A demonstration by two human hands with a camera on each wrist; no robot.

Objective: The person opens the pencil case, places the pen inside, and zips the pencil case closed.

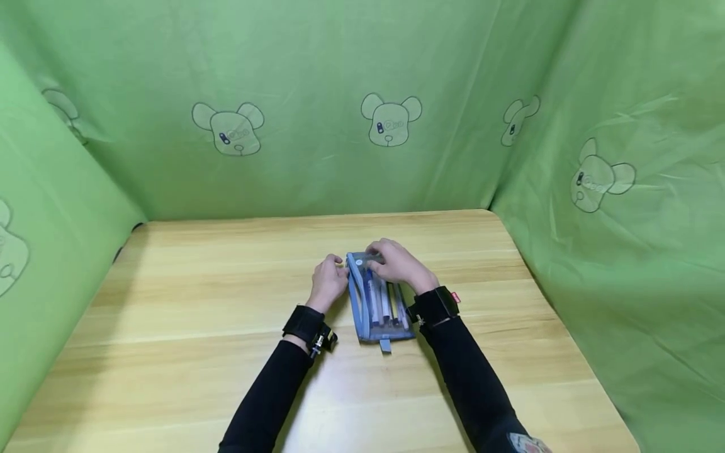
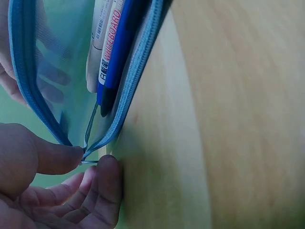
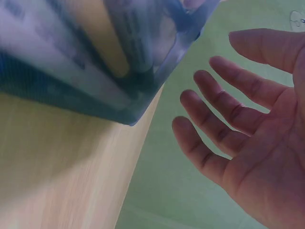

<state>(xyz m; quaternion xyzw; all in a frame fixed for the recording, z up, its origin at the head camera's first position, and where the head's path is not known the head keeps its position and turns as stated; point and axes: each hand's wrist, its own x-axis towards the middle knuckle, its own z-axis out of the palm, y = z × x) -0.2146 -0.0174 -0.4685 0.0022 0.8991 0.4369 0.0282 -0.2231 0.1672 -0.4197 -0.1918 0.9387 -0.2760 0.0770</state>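
Note:
A blue see-through mesh pencil case (image 1: 360, 308) lies on the table with its zipper (image 2: 138, 71) parted along the left side. Several pens and markers (image 1: 385, 305) are inside, among them a marker (image 2: 110, 45) lettered WHITEBOARD and a blue pen (image 2: 121, 52). At the case's far left corner, my left hand (image 1: 330, 280) pinches the small zipper pull (image 2: 89, 161) between thumb and fingers. My right hand (image 1: 399, 261) is over the far right end of the case. In the right wrist view its fingers (image 3: 205, 155) are spread and apart from the case, holding nothing.
The wooden table (image 1: 187, 302) extends around the case, its far edge beyond both hands. Green cloth (image 1: 317, 176) printed with bear heads hangs behind and along both sides. A short blue loop tab (image 1: 386, 346) sticks out from the case's near end.

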